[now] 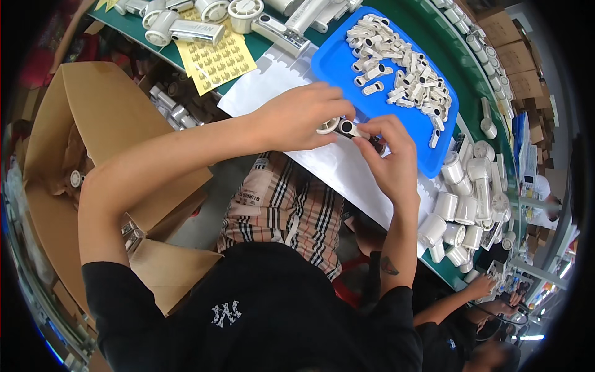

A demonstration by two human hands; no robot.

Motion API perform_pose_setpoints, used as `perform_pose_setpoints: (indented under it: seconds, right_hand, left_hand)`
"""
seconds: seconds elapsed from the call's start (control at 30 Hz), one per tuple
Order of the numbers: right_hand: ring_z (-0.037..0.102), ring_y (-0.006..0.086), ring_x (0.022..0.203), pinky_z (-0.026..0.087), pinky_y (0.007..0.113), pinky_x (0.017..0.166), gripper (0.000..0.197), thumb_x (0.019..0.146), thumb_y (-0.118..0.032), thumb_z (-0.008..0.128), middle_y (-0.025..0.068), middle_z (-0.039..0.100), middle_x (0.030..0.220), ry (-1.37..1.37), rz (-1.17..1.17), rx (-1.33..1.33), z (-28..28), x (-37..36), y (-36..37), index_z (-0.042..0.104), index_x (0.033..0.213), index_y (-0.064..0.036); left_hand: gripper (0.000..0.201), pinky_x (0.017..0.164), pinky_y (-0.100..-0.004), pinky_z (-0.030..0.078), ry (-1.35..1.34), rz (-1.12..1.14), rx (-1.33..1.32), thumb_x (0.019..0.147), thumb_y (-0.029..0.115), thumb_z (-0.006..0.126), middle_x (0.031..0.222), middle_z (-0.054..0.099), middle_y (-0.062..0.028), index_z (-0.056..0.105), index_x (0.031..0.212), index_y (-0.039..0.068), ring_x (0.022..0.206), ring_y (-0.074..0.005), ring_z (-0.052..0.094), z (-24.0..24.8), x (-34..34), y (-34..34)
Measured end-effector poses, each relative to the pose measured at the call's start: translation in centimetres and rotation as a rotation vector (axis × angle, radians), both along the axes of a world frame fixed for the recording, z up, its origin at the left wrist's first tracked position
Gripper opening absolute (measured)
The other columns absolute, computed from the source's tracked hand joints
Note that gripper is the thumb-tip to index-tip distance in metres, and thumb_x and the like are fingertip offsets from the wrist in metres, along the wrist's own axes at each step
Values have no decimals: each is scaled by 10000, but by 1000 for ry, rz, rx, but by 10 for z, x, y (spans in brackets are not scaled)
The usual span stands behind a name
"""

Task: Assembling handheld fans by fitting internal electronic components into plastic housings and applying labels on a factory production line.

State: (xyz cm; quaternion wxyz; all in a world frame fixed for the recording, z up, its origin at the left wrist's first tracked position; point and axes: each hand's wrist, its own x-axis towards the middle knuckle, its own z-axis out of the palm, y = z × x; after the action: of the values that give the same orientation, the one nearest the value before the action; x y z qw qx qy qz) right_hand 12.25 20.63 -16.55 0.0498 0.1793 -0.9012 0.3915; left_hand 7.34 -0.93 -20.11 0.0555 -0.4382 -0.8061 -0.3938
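My left hand (304, 118) is closed around the round ribbed head of a small white handheld fan (327, 126), partly hidden by the fingers. My right hand (392, 152) pinches the fan's other end, where a white piece with a black oval (349, 128) shows between the hands. Whether that piece is fixed to the fan or apart from it I cannot tell. Both hands are over a white sheet (260, 87) on the green table. Just beyond them lies a blue tray (331, 59) heaped with small white pieces (403, 68), many bearing a black oval.
White fans (465, 198) are piled at the right, and more fans (198, 31) lie at the far left beside yellow sticker sheets (214, 62). An open cardboard box (118, 124) stands at my left. A conveyor (480, 56) runs beyond the table. Another person's hand (480, 286) is at lower right.
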Motion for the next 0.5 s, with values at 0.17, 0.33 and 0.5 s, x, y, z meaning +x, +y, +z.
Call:
perform_pose_setpoints:
  seconds: [0.17, 0.33, 0.5]
  right_hand:
    - [622, 212, 723, 497, 301, 622, 134, 761, -2, 751, 96, 627, 818, 38, -71, 59, 3, 7, -2, 696, 883, -16]
    - [638, 284, 721, 502, 369, 656, 97, 792, -52, 724, 114, 679, 807, 318, -144, 318, 2, 18, -20, 732, 887, -33]
    - [634, 285, 742, 497, 385, 665, 81, 789, -72, 724, 110, 677, 805, 305, -123, 382, 0, 15, -10, 727, 854, -23]
  left_hand:
    - [333, 861, -405, 471, 4, -26, 20, 754, 140, 754, 983, 594, -103, 617, 1048, 67, 1014, -321, 561, -2, 0, 3]
    - [299, 875, -400, 473, 32, -27, 15, 759, 134, 748, 1033, 617, -108, 652, 1024, 34, 1013, -319, 562, 1, -1, 2]
    - [338, 849, -372, 501, 107, -10, -77, 753, 104, 778, 1056, 628, -105, 665, 1068, 54, 1014, -298, 585, 5, 0, 2]
